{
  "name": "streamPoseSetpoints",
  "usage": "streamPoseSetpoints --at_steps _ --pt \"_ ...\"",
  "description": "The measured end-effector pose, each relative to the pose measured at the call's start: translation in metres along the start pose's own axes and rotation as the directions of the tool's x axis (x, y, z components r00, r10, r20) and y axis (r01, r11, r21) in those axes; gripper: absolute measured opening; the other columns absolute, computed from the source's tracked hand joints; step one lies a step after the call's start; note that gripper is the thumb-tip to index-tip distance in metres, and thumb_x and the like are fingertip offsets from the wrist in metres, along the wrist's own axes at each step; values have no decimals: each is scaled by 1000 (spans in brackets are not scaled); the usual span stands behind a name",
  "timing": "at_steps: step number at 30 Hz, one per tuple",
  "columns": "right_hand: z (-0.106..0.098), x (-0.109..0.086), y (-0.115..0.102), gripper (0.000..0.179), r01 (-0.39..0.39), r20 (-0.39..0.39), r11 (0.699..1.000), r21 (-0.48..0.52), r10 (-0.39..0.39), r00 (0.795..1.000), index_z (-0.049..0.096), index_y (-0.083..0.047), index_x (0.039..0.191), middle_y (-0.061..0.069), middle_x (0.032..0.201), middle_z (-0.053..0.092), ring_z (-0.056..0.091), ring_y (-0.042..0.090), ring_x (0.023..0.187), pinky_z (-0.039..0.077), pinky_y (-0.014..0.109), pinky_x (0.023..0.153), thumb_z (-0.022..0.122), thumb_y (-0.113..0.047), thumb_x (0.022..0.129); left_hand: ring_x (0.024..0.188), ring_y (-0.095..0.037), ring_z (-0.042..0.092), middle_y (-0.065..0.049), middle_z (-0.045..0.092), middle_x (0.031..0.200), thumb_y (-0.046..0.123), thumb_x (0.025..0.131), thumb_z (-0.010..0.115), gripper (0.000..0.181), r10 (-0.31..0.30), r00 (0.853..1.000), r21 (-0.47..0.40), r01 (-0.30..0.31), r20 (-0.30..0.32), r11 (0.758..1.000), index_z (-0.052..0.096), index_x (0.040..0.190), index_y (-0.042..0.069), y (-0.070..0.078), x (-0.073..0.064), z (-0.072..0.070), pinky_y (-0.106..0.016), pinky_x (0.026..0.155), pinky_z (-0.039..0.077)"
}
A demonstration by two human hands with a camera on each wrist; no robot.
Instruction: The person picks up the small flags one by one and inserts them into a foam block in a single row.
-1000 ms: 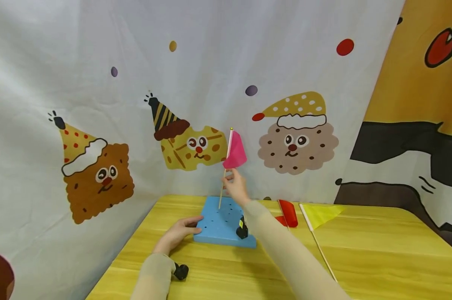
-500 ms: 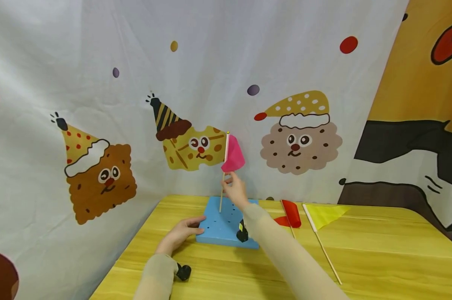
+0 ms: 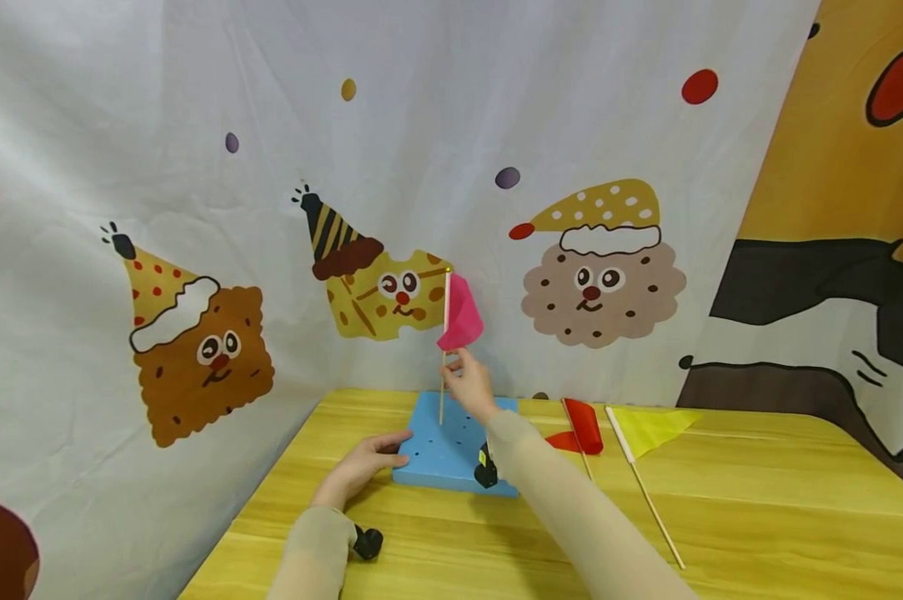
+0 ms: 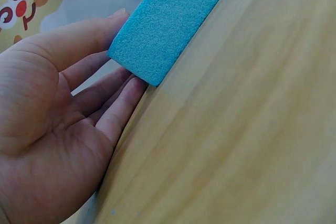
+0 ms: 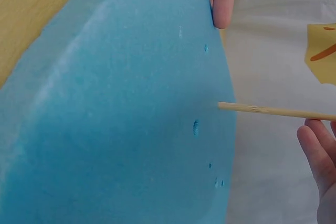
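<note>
My right hand (image 3: 469, 386) pinches the thin wooden stick of a pink flag (image 3: 460, 312), just under its cloth. The stick stands nearly upright over a blue foam board (image 3: 442, 467), its lower end right at the top face among small holes, as the right wrist view shows. My left hand (image 3: 361, 469) holds the board's left side; in the left wrist view the thumb and fingers (image 4: 123, 103) lie about its corner. The board rests flat on the wooden table (image 3: 421, 542).
Right of the board lie a red flag (image 3: 584, 427), its cloth bent over, and a yellow triangular flag (image 3: 652, 429) with its stick pointing toward the front. A curtain (image 3: 421, 125) printed with cartoon snacks hangs behind the table.
The pink flag has come down slightly and tipped left to a more upright stance, with my right hand moving along. My left hand has kept its hold on the board.
</note>
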State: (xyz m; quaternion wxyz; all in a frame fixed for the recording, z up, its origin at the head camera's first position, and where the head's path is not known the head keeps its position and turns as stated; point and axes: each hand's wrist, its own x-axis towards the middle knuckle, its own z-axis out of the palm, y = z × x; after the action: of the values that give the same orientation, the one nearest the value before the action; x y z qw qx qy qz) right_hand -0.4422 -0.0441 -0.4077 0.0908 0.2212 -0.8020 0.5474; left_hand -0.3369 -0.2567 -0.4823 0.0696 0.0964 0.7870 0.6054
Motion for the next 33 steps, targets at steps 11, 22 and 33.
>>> streamPoseSetpoints --at_steps 11,22,33 --pt "6 -4 3 28 81 42 996 -31 -80 996 57 -3 123 10 92 66 68 38 75 55 29 53 61 -10 96 138 -41 32 -20 41 148 16 91 70 55 1 1000 -19 -1 3 1000 51 141 4 1 1 0 -54 109 30" --pt "1 -7 4 32 46 65 999 -6 -45 997 57 -5 124 13 99 67 69 38 83 56 31 57 65 -13 95 138 -39 33 -17 42 148 18 92 69 55 11 1000 -20 -11 13 1000 51 142 6 1 1 -2 -53 110 30" --pt "-51 -26 14 29 -3 148 999 50 -4 989 61 -6 119 11 104 68 66 41 92 58 45 64 69 -12 91 139 -40 30 -17 39 150 19 91 70 58 28 999 11 -28 25 1000 49 143 8 1 -1 -2 -54 110 30"
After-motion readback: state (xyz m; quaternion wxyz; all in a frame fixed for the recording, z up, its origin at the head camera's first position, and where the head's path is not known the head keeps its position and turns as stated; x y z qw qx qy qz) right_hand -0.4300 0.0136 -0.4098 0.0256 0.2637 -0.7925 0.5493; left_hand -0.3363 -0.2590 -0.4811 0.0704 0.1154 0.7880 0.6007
